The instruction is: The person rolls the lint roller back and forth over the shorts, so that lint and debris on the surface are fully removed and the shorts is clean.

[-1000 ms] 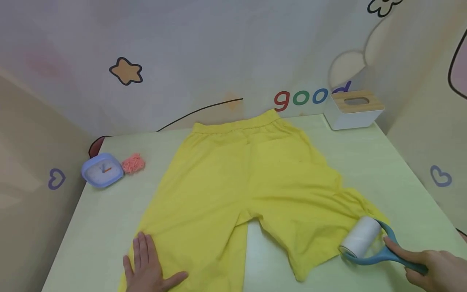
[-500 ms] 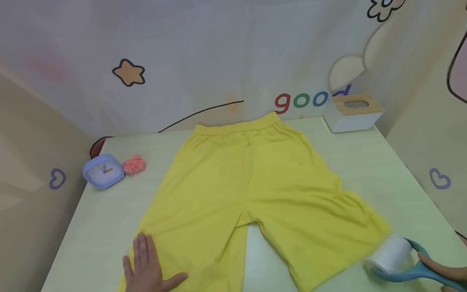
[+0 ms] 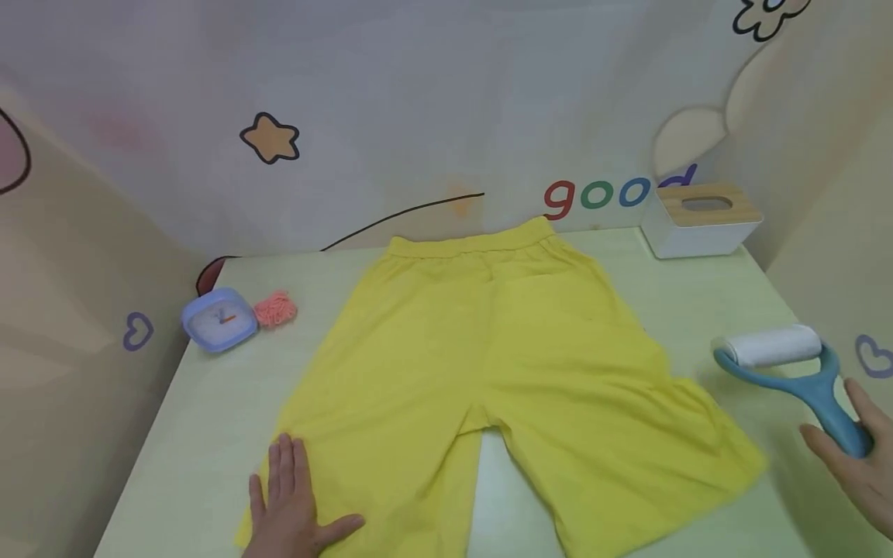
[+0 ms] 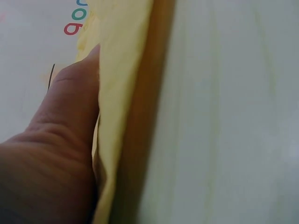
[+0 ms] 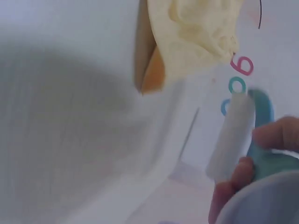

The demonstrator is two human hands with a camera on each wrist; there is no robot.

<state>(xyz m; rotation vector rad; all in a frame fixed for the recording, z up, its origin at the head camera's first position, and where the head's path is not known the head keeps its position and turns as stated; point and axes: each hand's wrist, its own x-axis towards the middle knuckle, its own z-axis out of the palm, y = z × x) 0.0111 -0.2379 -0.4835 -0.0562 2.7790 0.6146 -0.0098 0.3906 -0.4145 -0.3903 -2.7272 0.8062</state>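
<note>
Yellow elastic-waist shorts lie spread on the table, waistband toward the back wall. My left hand rests flat on the lower left leg, fingers straight and thumb out to the side. In the left wrist view, the thumb lies along the yellow cloth. Off to the right, my right hand holds the blue handle of a lint roller between fingers and thumb. Its white roll points away from me, apart from the shorts. The right wrist view shows fingertips against the handle beside the blurred roll.
A blue clock sits at the back left with a pink clump of yarn beside it. At the back right stands a white tissue box with a wooden lid. Printed cloth walls close off the table's back and sides.
My right hand has carried the lint roller off the right leg's hem, rightward and then back, turning the roll away from me. The right leg lies smoother. My left hand keeps its place.
</note>
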